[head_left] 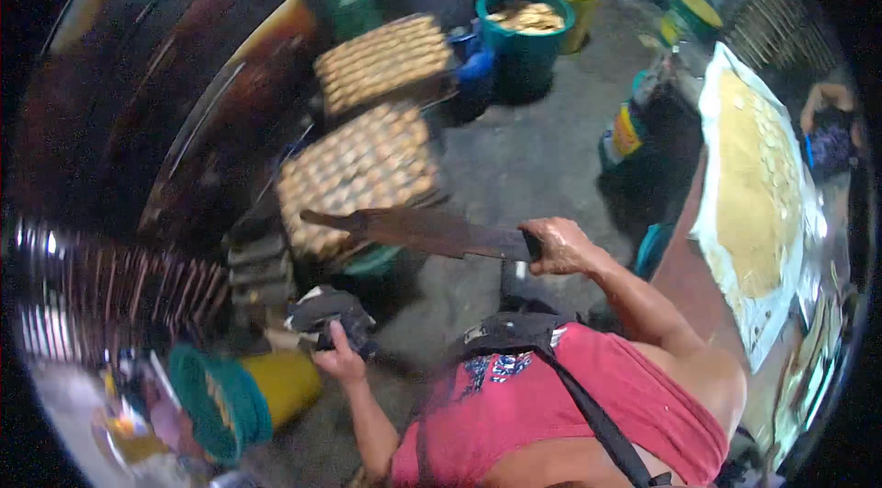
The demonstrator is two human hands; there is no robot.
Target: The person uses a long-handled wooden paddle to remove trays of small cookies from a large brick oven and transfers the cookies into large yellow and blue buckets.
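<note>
My right hand is closed round the dark handle of a long, broad machete-like blade. The blade is brown, lies roughly level and points left, ending in a narrow tip. Lower on the left, my left hand is closed, thumb up, on a dark, bulky bundle with a pale edge; blur hides its kind. Past the blade stands a tray of round, light-brown pieces in close rows. The blade's tip overlaps this tray in the picture; I cannot tell if they touch.
A second filled tray stands farther back. Green and yellow tubs hold pale pieces. On the right, a table carries a white sheet spread with yellowish material. Another person is beyond it. Tipped tubs lie lower left.
</note>
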